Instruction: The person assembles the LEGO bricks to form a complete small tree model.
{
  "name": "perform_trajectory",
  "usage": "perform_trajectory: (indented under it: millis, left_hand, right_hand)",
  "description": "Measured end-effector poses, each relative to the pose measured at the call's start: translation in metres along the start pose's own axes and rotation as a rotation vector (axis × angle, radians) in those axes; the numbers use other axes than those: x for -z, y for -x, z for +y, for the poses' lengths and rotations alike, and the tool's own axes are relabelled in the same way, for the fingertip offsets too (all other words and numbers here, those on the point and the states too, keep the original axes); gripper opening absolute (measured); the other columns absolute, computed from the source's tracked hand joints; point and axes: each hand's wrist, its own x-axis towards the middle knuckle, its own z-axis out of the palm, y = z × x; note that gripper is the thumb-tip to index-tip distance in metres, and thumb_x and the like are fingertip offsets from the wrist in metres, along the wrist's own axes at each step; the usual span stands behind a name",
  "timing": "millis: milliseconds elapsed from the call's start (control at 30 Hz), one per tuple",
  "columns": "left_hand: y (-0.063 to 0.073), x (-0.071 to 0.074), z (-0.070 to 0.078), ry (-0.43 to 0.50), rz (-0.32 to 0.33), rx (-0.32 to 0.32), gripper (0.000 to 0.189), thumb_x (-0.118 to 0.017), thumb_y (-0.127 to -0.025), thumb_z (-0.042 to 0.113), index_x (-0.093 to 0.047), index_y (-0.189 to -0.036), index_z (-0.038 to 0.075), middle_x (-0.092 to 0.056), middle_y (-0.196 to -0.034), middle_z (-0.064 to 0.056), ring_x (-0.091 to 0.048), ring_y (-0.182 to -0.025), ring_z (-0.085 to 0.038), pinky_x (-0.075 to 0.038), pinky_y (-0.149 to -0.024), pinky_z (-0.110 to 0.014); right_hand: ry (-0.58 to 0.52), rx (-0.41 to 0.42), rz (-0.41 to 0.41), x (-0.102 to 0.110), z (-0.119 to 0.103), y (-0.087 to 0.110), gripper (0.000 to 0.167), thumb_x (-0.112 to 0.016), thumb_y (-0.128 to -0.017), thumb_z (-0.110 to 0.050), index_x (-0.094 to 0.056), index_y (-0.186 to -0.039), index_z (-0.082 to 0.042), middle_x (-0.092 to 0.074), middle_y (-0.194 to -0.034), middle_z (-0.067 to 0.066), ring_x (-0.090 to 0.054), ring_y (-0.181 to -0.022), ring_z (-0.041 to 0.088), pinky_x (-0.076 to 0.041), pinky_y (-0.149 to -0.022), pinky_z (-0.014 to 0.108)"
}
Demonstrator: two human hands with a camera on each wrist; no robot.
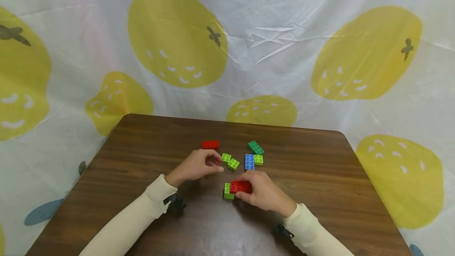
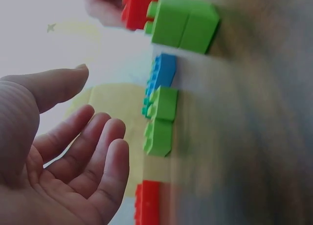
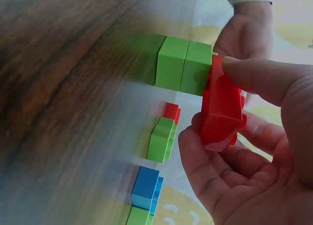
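My right hand [image 1: 264,189] pinches a red building brick [image 1: 241,187] between thumb and fingers. One end of this brick lies over the studs of a stack of two light green bricks [image 3: 183,66]; in the right wrist view they look in contact, though whether it is pressed down I cannot tell. The rest of the red brick juts out to the right of the stack. My left hand [image 1: 196,166] hovers to the left of the stack, fingers loosely bent and holding nothing. In the left wrist view, its palm and fingers [image 2: 105,171] show apart from every brick.
Behind the hands lie two small light green bricks [image 1: 233,164], a blue brick [image 1: 249,162] beside another light green brick [image 1: 258,160], a dark green brick [image 1: 256,147] and a second red brick [image 1: 210,144]. A lemon-print curtain [image 1: 270,62] hangs behind the wooden table [image 1: 320,161].
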Motion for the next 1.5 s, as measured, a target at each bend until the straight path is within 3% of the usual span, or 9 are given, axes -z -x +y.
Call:
perform_trajectory:
  millis: [167, 333, 500, 633, 800, 1100, 1200, 1400, 1500]
  left_hand:
    - [-0.009, 0.011, -0.005, -0.001, 0.037, 0.008, 0.034, -0.082, -0.095, 0.032, -0.074, -0.119, 0.009, -0.076, -0.107, 0.0, -0.072, -0.097, -0.013, -0.061, -0.085, -0.032]
    - [-0.011, 0.01, -0.011, -0.003, 0.055, 0.028, 0.032, -0.082, -0.094, 0.031, -0.074, -0.117, 0.011, -0.076, -0.106, -0.001, -0.071, -0.095, -0.013, -0.06, -0.083, -0.031]
    - [-0.002, -0.01, -0.01, 0.021, -0.062, -0.011, 0.041, -0.088, -0.089, 0.029, -0.073, -0.121, 0.009, -0.076, -0.113, -0.007, -0.072, -0.097, -0.013, -0.061, -0.086, -0.03]
    - [0.006, -0.031, -0.005, -0.005, -0.159, -0.072, 0.044, -0.09, -0.086, 0.032, -0.074, -0.12, 0.012, -0.076, -0.113, -0.002, -0.071, -0.097, -0.009, -0.06, -0.086, -0.026]
    - [0.011, -0.045, -0.003, -0.055, -0.138, -0.069, 0.036, -0.092, -0.084, 0.035, -0.077, -0.111, 0.018, -0.075, -0.099, 0.01, -0.067, -0.088, -0.004, -0.056, -0.078, -0.023]
    - [0.006, -0.049, -0.002, -0.077, -0.138, -0.069, 0.035, -0.094, -0.081, 0.03, -0.078, -0.108, 0.015, -0.076, -0.096, 0.009, -0.069, -0.086, -0.005, -0.058, -0.078, -0.022]
    - [0.006, -0.049, -0.002, -0.075, -0.14, -0.05, 0.033, -0.094, -0.081, 0.028, -0.078, -0.107, 0.016, -0.075, -0.096, 0.01, -0.068, -0.086, -0.005, -0.057, -0.078, -0.022]
    - [0.01, -0.048, 0.0, -0.094, -0.148, -0.032, 0.032, -0.094, -0.081, 0.028, -0.077, -0.106, 0.015, -0.074, -0.095, 0.009, -0.067, -0.087, -0.007, -0.057, -0.078, -0.023]
    - [0.01, -0.046, 0.003, -0.096, -0.142, -0.03, 0.031, -0.093, -0.082, 0.026, -0.077, -0.106, 0.014, -0.074, -0.095, 0.008, -0.067, -0.088, -0.009, -0.057, -0.079, -0.025]
  right_hand:
    - [0.007, 0.003, 0.013, 0.001, 0.0, -0.002, 0.03, -0.087, -0.089, -0.026, -0.077, -0.113, -0.013, -0.071, -0.095, -0.008, -0.057, -0.08, 0.006, -0.048, -0.068, 0.022]
    - [0.01, 0.003, 0.015, 0.002, 0.001, -0.003, 0.03, -0.087, -0.089, -0.027, -0.076, -0.114, -0.014, -0.071, -0.095, -0.008, -0.058, -0.081, 0.006, -0.048, -0.069, 0.022]
    - [0.015, 0.017, 0.016, 0.002, 0.001, -0.004, 0.029, -0.086, -0.089, -0.026, -0.077, -0.114, -0.015, -0.07, -0.094, -0.009, -0.058, -0.08, 0.006, -0.047, -0.068, 0.021]
    - [0.005, 0.024, 0.025, 0.002, 0.001, -0.004, 0.028, -0.087, -0.089, -0.024, -0.077, -0.113, -0.014, -0.071, -0.094, -0.008, -0.057, -0.079, 0.005, -0.047, -0.066, 0.021]
    - [0.002, 0.048, 0.021, -0.001, 0.002, -0.004, 0.024, -0.085, -0.091, -0.022, -0.078, -0.112, -0.012, -0.072, -0.094, -0.007, -0.057, -0.078, 0.004, -0.047, -0.067, 0.021]
    - [0.01, 0.054, 0.007, 0.007, 0.004, -0.007, 0.021, -0.08, -0.095, -0.02, -0.077, -0.114, -0.011, -0.076, -0.1, -0.004, -0.066, -0.086, 0.008, -0.057, -0.078, 0.029]
    - [0.008, 0.014, -0.004, 0.009, 0.007, -0.009, 0.02, -0.081, -0.094, -0.021, -0.077, -0.112, -0.012, -0.076, -0.098, -0.005, -0.065, -0.083, 0.008, -0.057, -0.075, 0.028]
    - [0.053, -0.176, -0.029, 0.005, 0.018, -0.007, 0.024, -0.086, -0.089, -0.023, -0.077, -0.11, -0.013, -0.073, -0.091, -0.006, -0.061, -0.078, 0.008, -0.054, -0.072, 0.029]
    - [0.089, -0.222, -0.045, 0.006, 0.022, -0.007, 0.026, -0.089, -0.086, -0.023, -0.079, -0.107, -0.011, -0.073, -0.09, -0.005, -0.06, -0.077, 0.01, -0.054, -0.072, 0.033]
